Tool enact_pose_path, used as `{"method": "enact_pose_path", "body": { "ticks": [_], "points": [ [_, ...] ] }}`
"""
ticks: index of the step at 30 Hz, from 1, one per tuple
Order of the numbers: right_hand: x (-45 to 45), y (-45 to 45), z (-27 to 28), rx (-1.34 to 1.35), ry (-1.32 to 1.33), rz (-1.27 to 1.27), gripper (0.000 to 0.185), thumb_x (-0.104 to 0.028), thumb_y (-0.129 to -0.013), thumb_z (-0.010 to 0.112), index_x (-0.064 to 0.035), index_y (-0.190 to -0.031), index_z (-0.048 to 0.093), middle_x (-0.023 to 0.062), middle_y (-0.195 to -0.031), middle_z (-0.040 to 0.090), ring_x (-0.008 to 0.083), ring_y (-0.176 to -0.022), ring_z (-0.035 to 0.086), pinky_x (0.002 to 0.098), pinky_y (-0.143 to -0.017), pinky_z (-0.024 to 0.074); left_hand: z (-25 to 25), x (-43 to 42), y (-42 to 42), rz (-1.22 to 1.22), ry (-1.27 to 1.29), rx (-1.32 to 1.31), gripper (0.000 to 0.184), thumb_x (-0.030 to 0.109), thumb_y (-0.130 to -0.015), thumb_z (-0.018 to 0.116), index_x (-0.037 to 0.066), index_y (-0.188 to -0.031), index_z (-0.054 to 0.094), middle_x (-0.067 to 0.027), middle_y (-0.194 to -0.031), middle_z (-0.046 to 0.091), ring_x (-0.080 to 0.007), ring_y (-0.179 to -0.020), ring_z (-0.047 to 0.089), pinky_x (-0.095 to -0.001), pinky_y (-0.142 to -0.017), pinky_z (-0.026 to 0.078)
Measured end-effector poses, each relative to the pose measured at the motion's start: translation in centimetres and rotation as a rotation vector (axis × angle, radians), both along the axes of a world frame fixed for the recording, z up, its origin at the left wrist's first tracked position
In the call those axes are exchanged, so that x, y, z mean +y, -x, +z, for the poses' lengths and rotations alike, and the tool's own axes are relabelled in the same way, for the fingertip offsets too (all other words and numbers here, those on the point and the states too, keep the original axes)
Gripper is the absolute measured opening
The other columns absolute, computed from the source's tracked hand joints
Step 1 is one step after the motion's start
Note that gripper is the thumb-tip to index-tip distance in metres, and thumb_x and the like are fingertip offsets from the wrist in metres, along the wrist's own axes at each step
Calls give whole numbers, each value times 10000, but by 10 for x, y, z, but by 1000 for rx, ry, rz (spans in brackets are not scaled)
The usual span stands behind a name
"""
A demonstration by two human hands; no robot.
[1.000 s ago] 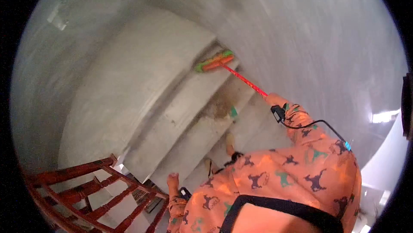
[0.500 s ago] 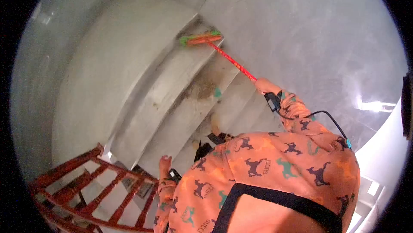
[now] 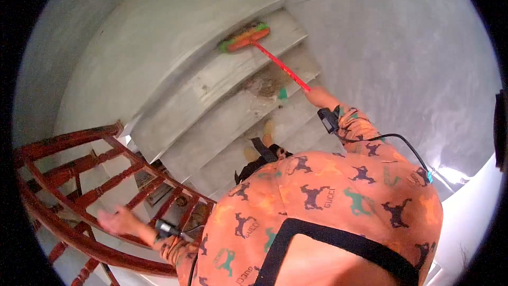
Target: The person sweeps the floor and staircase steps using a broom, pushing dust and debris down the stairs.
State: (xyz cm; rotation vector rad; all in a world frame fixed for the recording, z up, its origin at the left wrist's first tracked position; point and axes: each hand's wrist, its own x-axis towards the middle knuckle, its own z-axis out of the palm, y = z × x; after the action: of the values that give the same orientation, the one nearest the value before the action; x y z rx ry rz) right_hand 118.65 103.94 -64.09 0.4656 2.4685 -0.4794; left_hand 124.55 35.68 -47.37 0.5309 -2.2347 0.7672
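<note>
My right hand [image 3: 320, 97] is closed around the red handle of a broom [image 3: 283, 68]. The broom's orange head [image 3: 248, 37], with green bristle ends, rests on a grey stair step near the riser behind it. On a lower step lie a patch of dirt and litter [image 3: 264, 85] and a small green scrap [image 3: 282, 93]. At the lower left my left hand [image 3: 117, 220] hovers by the wooden railing, blurred, thumb apart from the fingers, nothing held. Whether it touches the rail is not clear.
Curved stairs [image 3: 174, 111] climb toward the top, with a grey wall [image 3: 386, 64] on the right. A dark red wooden railing [image 3: 79, 138] with turned balusters curves along the lower left. My feet [image 3: 268, 134] stand on a lower step.
My left hand has swung left, out over the railing. The broom head has shifted left, away from the step's wall-side corner, and tilted. The view has turned a little.
</note>
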Motion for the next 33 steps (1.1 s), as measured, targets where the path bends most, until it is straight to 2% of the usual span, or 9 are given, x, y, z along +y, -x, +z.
{"method": "enact_pose_path", "body": {
  "ticks": [1,3,7,9,14,18,22,26,33],
  "points": [
    [-5,0,-2,88,-40,133,520,-435,-840,300,8,-779,566,234,-758,559,381,-712,538,446,-629,399,32,-15,-12,116,-46,46,478,347,-693,600,44,-1038,464,-103,-967,489,-273,-885,495,-377,-740,412],
    [3,-44,-27,-40,-1,-89,498,-418,-836,316,11,-785,564,240,-767,557,393,-717,532,448,-638,403,88,-23,-39,302,374,130,649,536,-625,618,38,-1013,464,-108,-871,498,-277,-807,514,-380,-661,433],
    [45,-147,-40,-152,-61,9,501,-439,-827,327,4,-829,561,255,-780,549,414,-751,517,454,-662,401,90,-77,-90,624,-39,246,778,622,-572,607,9,-1031,470,-150,-911,528,-302,-833,521,-397,-689,433],
    [50,-162,-18,-171,-69,-4,504,-444,-825,330,4,-828,561,259,-779,545,413,-750,518,457,-659,400,71,-99,-108,538,-482,171,841,597,-563,633,-18,-1103,439,-189,-1031,511,-326,-915,502,-392,-755,424],
    [51,-129,38,-254,-159,86,511,-467,-816,339,-8,-835,563,256,-765,541,410,-740,519,462,-640,398,86,-80,-114,34,-756,235,753,305,-653,699,-7,-1219,311,-155,-1179,418,-251,-1003,449,-346,-884,368],
    [28,-87,25,-229,-48,139,501,-464,-817,353,-9,-822,564,245,-720,546,402,-720,525,461,-618,401,106,-35,-102,-74,-1162,324,739,256,-666,692,-5,-1222,281,-143,-1194,378,-238,-1032,406,-330,-884,353],
    [2,-40,-6,-17,-43,208,502,-447,-813,380,13,-711,553,200,-634,553,375,-603,528,448,-546,382,107,-25,-99,32,-927,288,729,238,-670,687,-13,-1226,287,-141,-1170,409,-226,-1010,432,-321,-881,354],
    [13,-16,-7,-129,84,207,490,-422,-822,371,32,-763,545,244,-689,545,399,-665,528,457,-579,387,116,-21,-94,-262,-998,259,652,184,-686,677,-16,-1197,324,-126,-1141,447,-220,-1004,444,-321,-891,347],
    [53,2,52,-128,-48,607,463,-419,-816,410,21,-791,554,243,-689,549,385,-664,542,456,-583,408,164,56,-36,23,-863,279,739,358,-640,680,-6,-1195,355,-135,-1145,445,-218,-1022,442,-284,-884,321]
  ]
}}
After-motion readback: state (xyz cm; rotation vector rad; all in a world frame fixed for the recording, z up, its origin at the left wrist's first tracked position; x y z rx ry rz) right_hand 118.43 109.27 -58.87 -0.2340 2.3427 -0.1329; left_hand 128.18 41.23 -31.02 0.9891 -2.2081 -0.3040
